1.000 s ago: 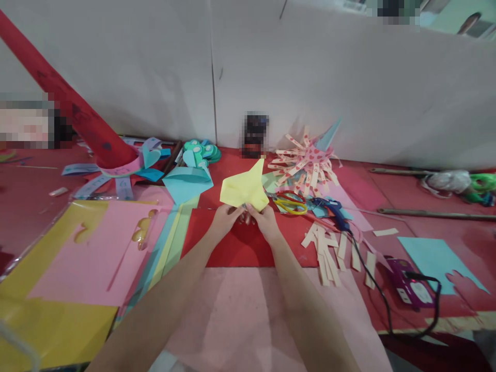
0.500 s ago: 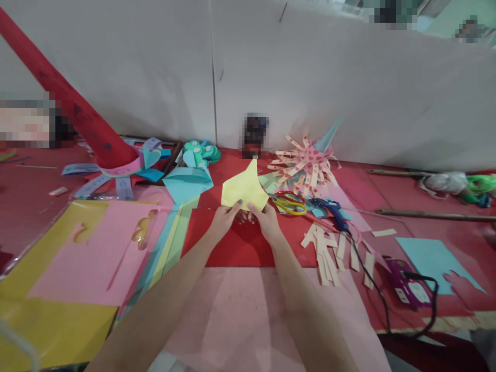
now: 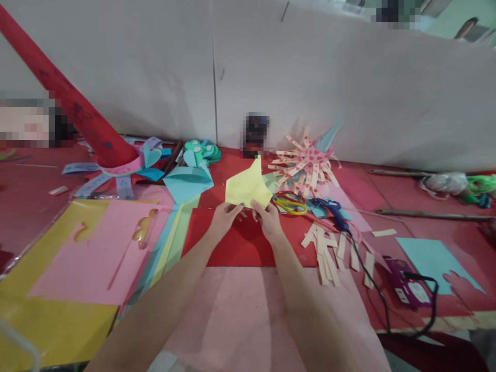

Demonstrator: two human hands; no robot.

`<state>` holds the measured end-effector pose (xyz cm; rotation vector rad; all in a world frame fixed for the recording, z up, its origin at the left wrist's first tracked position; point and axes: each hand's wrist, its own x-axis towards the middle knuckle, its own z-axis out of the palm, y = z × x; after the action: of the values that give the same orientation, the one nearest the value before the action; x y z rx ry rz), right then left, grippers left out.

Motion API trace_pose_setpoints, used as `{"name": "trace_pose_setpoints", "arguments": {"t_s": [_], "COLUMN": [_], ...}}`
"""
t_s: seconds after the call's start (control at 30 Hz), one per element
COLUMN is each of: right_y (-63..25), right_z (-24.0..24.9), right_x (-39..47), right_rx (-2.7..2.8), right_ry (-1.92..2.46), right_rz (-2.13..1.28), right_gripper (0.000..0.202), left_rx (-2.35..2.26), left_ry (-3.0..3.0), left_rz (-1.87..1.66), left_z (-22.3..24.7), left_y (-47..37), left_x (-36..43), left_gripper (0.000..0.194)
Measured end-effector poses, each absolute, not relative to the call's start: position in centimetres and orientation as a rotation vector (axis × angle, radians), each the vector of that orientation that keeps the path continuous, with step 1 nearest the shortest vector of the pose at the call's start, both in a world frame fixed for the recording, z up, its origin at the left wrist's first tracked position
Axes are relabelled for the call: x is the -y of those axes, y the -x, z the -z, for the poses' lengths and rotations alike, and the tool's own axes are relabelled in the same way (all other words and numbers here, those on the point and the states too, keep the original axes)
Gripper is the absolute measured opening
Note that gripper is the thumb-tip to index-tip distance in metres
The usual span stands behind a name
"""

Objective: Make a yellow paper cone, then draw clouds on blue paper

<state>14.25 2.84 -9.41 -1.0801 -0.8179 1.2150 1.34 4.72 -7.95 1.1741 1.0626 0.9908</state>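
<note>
A pale yellow paper cutout (image 3: 248, 184) with a pointed tip at its top stands tilted up between my hands. My left hand (image 3: 227, 217) pinches its lower left edge, thumb in front and fingers behind. At the lower right edge, my right hand (image 3: 267, 219) grips the same paper. Beneath both hands lies a sheet of red paper (image 3: 232, 248). Scissors (image 3: 290, 202) with red and yellow handles lie just right of the cutout. Farther right rests a blue glue gun (image 3: 333, 212) with a black cable.
Cream paper strips (image 3: 325, 253) and a purple power box (image 3: 408, 284) lie to the right. A tall red paper cone (image 3: 85, 113) leans at left, near a blue paper cone (image 3: 186, 183). Pink paper (image 3: 96, 253) covers yellow sheets at left. A grey wall (image 3: 155, 77) closes the back.
The yellow cutout has shifted slightly right and its tip leans more to the right. My right fingers have moved a little along its lower edge. Everything else stays put.
</note>
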Motion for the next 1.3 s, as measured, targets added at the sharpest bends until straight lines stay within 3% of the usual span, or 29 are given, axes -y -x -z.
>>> {"name": "trace_pose_setpoints", "arguments": {"t_s": [0.47,0.73,1.3], "right_y": [-14.16,-14.02,-14.16], "right_z": [9.26,9.19,9.39], "right_x": [-2.66,-2.7,-2.82], "right_rx": [0.87,0.902,0.853], "right_ry": [1.066,1.113,1.106], "right_rz": [-1.199,-1.179,-1.179], "right_gripper": [0.029,0.03,0.03], "left_rx": [-1.092,-1.091,-1.07], "left_ry": [-1.179,-1.099,-1.204], "left_rz": [-1.02,-1.031,-1.008], "left_z": [7.47,7.46,8.11], "left_y": [-1.29,-1.24,-1.17], "left_x": [-4.49,-4.61,-4.86], "left_gripper": [0.029,0.041,0.029]}}
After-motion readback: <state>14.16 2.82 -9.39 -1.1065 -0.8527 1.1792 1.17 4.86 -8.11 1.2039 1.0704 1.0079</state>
